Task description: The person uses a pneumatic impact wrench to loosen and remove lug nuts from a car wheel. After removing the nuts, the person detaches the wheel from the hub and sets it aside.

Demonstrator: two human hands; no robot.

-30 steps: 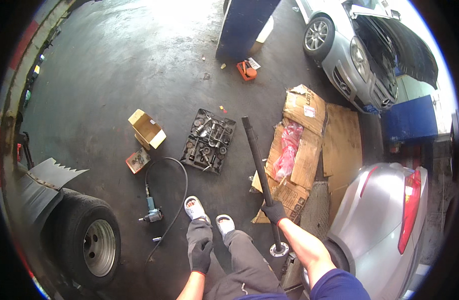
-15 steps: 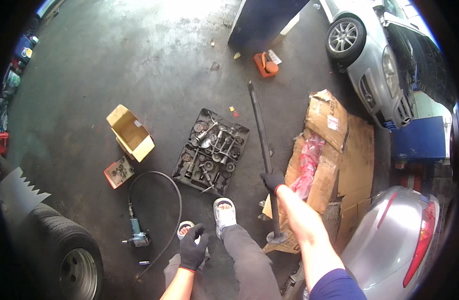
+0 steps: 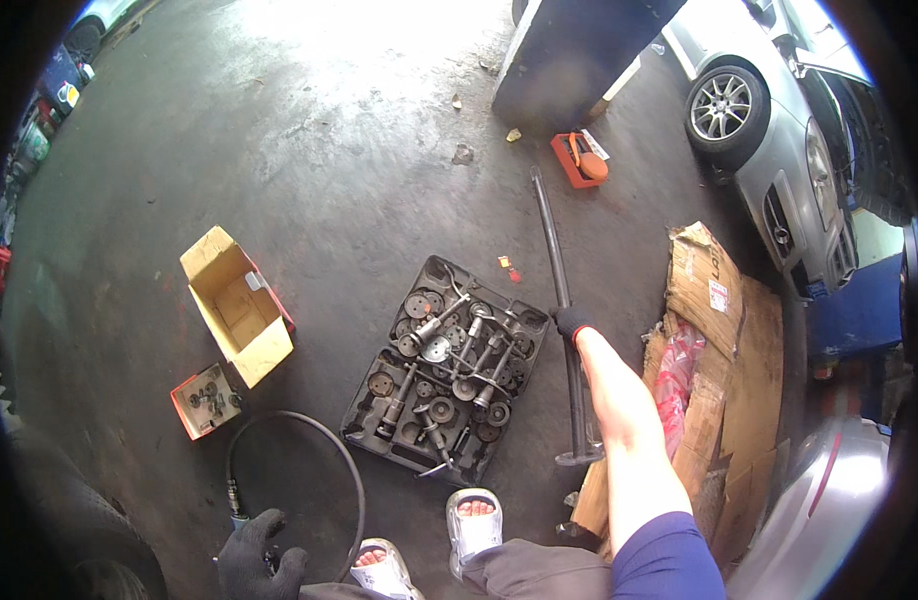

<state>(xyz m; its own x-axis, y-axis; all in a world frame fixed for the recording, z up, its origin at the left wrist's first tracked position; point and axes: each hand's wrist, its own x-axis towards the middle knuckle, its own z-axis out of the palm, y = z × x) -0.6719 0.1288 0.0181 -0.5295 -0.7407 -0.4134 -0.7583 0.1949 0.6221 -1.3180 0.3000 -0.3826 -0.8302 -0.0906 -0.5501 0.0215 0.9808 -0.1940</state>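
In the head view, the gloved right hand (image 3: 573, 322) is gripping a long black bar (image 3: 561, 300) partway up, arm extended forward, the bar's foot resting on the floor (image 3: 309, 130) beside the cardboard (image 3: 724, 340). The gloved left hand (image 3: 257, 562) is reaching low beside the hose (image 3: 309, 440), fingers spread and clamped on nothing. The tool case (image 3: 444, 370) is lying open with pieces seated, so work appears at an early stage.
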